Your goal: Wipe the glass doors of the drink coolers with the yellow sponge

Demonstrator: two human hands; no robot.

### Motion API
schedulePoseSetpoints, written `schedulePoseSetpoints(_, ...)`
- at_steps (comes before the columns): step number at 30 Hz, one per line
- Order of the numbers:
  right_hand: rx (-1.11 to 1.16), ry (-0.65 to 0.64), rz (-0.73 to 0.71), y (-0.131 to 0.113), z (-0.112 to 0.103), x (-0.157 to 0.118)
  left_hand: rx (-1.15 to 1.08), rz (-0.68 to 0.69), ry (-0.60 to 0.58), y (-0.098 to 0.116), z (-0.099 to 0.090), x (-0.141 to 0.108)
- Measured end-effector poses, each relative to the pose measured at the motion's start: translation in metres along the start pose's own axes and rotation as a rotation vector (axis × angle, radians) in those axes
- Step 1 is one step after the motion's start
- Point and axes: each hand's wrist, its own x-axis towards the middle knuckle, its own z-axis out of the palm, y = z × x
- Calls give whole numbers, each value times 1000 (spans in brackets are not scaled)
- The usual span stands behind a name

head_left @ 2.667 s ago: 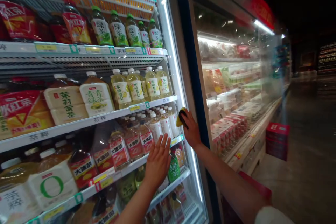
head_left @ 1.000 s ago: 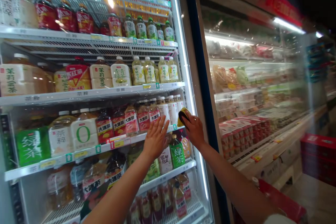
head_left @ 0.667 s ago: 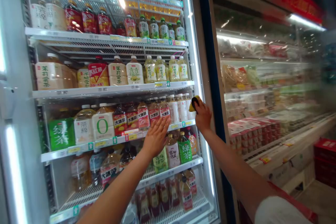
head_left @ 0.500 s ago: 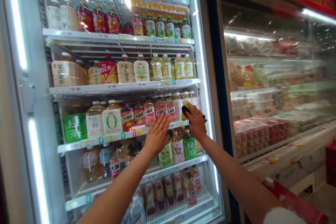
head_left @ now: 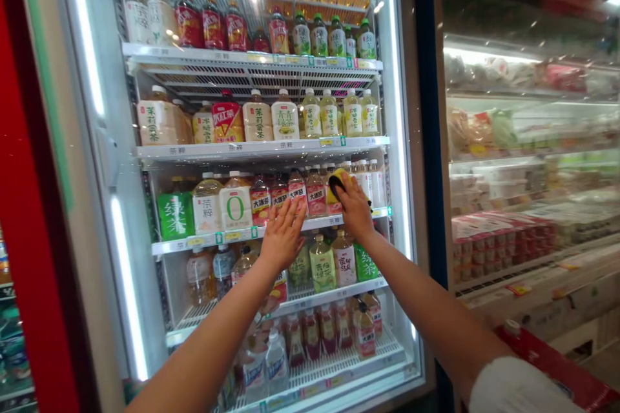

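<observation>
My left hand point(head_left: 282, 239) rests on the glass door point(head_left: 403, 142) of a tall lit drinks cooler, its fingers stretched and slightly spread, with nothing in it. To its right, my right hand point(head_left: 355, 205) presses a yellow-and-black cleaning pad point(head_left: 335, 183) against the glass. The fingers cover much of the pad. Behind the glass, close to both hands, stand bottles with pink labels point(head_left: 316, 192). White-labelled bottles point(head_left: 376, 182) show just right of the pad. A bottle marked with a green 0 point(head_left: 236, 208) stands left of my left hand.
Cooler shelves point(head_left: 261, 150) hold several rows of tea bottles. A door handle point(head_left: 107, 156) runs along the left frame. On the right stands an open chilled display point(head_left: 513, 239) with packed goods. A red box point(head_left: 557, 361) sits low at right, near my right arm.
Both hands have shifted left across the glass relative to the bottles, the pad moving with my right hand. The view has turned left, bringing a red panel into sight.
</observation>
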Motion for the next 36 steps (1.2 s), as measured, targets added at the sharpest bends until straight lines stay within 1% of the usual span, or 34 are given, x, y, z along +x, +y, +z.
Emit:
schedulePoseSetpoints(1, 2, -42, -59, -7, 1, -11, 2, 6, 3, -2, 1, -2)
schedulePoseSetpoints(3, 0, -112, -145, -8, -4, -33, 7, 17, 9, -6, 2, -5)
schedulePoseSetpoints(5, -9, -136, -153, 2, -12, -46, 10, 28, 13, -8, 3, -8)
schedulePoseSetpoints(6, -14, -121, -122, 8, -15, -44, 10, 33, 15, -10, 3, -8)
schedulePoseSetpoints(8, -19, -51, -26, 14, -16, -27, 12, 33, 20, -13, 1, -8)
schedulePoseSetpoints(10, -9, 25, 43, 6, -10, 3, 24, 21, 21, -18, -2, -6)
schedulePoseSetpoints(12, 3, 60, 46, -15, 2, 28, 43, -3, 20, -23, -5, -5)
schedulePoseSetpoints(14, 3, 49, -5, -42, 14, 35, 62, -32, 18, -29, -7, -6)
schedulePoseSetpoints(16, -5, 6, -92, -60, 22, 21, 80, -65, 24, -34, -9, -9)
schedulePoseSetpoints(18, -17, -51, -195, -63, 22, -5, 90, -90, 31, -38, -9, -13)
schedulePoseSetpoints(20, -35, -92, -256, -51, 16, -27, 90, -102, 32, -41, -10, -18)
schedulePoseSetpoints(22, -59, -96, -246, -34, 8, -33, 87, -100, 25, -43, -11, -22)
schedulePoseSetpoints(24, -75, -53, -179, -24, 4, -17, 83, -107, 12, -46, -14, -23)
schedulePoseSetpoints(26, -69, 18, -97, -29, 7, 14, 81, -124, 2, -50, -18, -22)
schedulePoseSetpoints(28, -25, 77, -58, -48, 18, 45, 83, -137, 1, -54, -23, -21)
schedulePoseSetpoints(30, 16, 82, -87, -72, 33, 60, 92, -142, 6, -60, -26, -21)
schedulePoseSetpoints(31, 28, 65, -118, -83, 39, 60, 98, -147, 7, -62, -28, -21)
schedulePoseSetpoints(33, 29, 8, -198, -95, 45, 43, 108, -164, 1, -66, -30, -24)
schedulePoseSetpoints(34, 19, -24, -240, -96, 44, 30, 110, -174, -7, -68, -31, -25)
schedulePoseSetpoints(36, -14, -72, -300, -85, 37, 4, 109, -189, -24, -68, -32, -28)
